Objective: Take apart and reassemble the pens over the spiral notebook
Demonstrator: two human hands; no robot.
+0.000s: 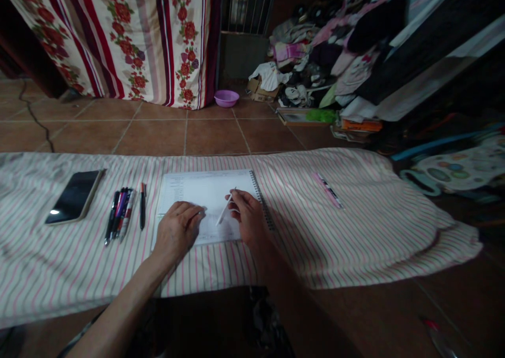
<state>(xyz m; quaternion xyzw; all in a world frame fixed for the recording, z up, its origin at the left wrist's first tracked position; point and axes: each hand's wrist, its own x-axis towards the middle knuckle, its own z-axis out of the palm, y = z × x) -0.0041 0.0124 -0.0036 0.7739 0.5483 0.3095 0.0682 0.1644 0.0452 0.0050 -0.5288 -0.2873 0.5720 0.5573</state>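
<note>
An open spiral notebook (213, 182) lies on a striped cloth in front of me, its wire binding on the right side. In my right hand (249, 213), a thin white stick (224, 213), pen-like with a small dark upper end, is pinched between thumb and fingers above the page. My left hand (179, 224) rests on the notebook's left part, fingers drawn together. Something small and pale shows at its fingertips, too unclear to name. Left of the notebook lie a black-and-orange pen (142, 208) and a bunch of several pens (119, 213).
A phone (76, 196) lies at the far left of the striped cloth (366, 232), and a pink-and-black pen (329, 191) to the right. Beyond are a tiled floor, a purple basin (226, 98), a floral curtain (138, 42) and a heap of clothes (327, 53).
</note>
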